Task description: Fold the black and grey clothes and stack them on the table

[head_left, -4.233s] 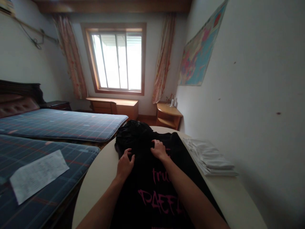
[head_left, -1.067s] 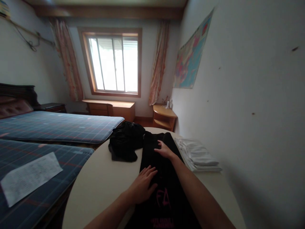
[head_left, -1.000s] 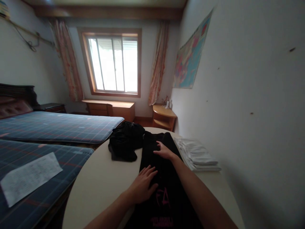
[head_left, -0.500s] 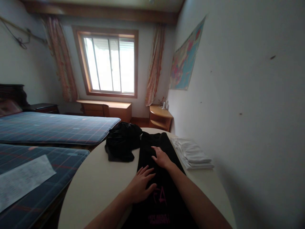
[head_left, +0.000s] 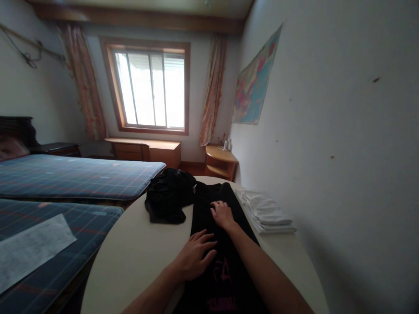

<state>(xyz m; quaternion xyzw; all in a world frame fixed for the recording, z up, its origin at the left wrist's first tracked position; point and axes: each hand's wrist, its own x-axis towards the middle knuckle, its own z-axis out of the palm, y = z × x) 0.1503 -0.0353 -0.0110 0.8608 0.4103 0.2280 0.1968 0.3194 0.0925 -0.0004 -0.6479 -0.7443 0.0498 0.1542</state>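
Note:
A black garment with pink lettering (head_left: 225,283) lies in a long folded strip down the round cream table (head_left: 121,261). My left hand (head_left: 197,256) rests on its left edge, fingers spread and stretched out. Farther up the strip, my right hand (head_left: 222,214) lies on the cloth with its palm down and its fingers slightly bent. Neither hand grips the fabric. A crumpled black cloth (head_left: 170,194) sits left of the strip's far end. To the right is a stack of folded white cloth (head_left: 265,211).
Two beds with blue plaid mattresses (head_left: 81,174) stand on the left, and a printed sheet (head_left: 36,248) lies on the nearer one. Close along the table's right side runs a white wall (head_left: 343,196). A wooden corner shelf (head_left: 221,153) stands beyond the table.
My right hand's fingers have drawn in a little on the cloth. My left hand has shifted slightly to the right. The garment lies nearly as before.

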